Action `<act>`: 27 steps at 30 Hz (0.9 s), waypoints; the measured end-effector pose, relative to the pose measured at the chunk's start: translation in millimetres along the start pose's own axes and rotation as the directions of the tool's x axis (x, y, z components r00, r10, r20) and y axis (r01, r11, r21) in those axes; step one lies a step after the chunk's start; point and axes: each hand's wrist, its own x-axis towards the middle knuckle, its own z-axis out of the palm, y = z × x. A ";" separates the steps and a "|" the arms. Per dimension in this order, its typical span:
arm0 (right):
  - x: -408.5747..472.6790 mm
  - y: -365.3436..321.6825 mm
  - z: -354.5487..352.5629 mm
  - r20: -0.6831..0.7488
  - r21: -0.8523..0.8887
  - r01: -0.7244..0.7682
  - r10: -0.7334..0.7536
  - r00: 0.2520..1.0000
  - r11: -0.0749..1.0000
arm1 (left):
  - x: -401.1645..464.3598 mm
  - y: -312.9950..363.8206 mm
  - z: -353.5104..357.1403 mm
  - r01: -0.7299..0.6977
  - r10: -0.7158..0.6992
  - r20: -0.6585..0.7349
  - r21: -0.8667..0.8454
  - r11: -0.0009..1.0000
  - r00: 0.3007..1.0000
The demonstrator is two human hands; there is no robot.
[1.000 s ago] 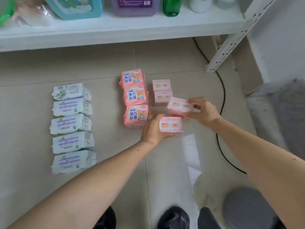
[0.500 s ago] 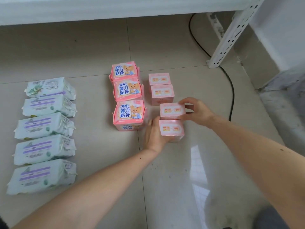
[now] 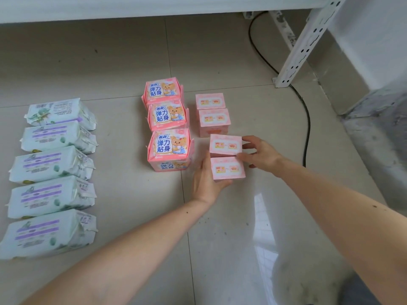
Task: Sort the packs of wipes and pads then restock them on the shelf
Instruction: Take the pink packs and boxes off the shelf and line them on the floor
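While both hands are on the last two small pink packs, sorting looks nearly done: left hand (image 3: 204, 181) has its fingers curled round the nearest pack (image 3: 228, 168), right hand (image 3: 259, 154) pinches the pack behind it (image 3: 225, 145), both on the floor (image 3: 220, 227) in the right column. Risk: a push to square them could shove the back pair (image 3: 212, 113) crooked or bump the bear packs (image 3: 168, 148) just beside; wipes (image 3: 51, 164) well apart, shelf (image 3: 110, 7) not restocked
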 end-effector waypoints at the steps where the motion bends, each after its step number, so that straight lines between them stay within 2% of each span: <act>1: 0.7 -0.7 1.5 0.004 0.023 0.001 -0.001 1.000 1.000 | 1.9 -0.4 1.1 0.004 -0.004 -0.011 -0.009 1.000 1.000; 5: 5.9 -7.8 7.0 0.010 0.110 0.014 -0.015 1.000 0.994 | 9.3 -1.0 4.9 0.035 -0.037 -0.053 -0.039 0.999 0.998; 15: 21.9 -16.5 16.4 -0.020 0.065 0.054 -0.053 0.998 0.996 | 23.0 4.6 3.9 0.024 -0.031 -0.107 -0.070 0.997 0.994; 22: 23.4 -9.0 16.6 -0.076 0.060 0.003 0.001 0.997 0.998 | 24.2 -2.4 3.6 0.034 -0.030 -0.103 0.042 0.999 0.994; 27: -0.6 -13.6 0.9 -0.120 0.023 -0.095 0.097 0.988 0.995 | 5.6 11.3 -9.0 0.147 -0.140 -0.061 0.134 0.980 0.988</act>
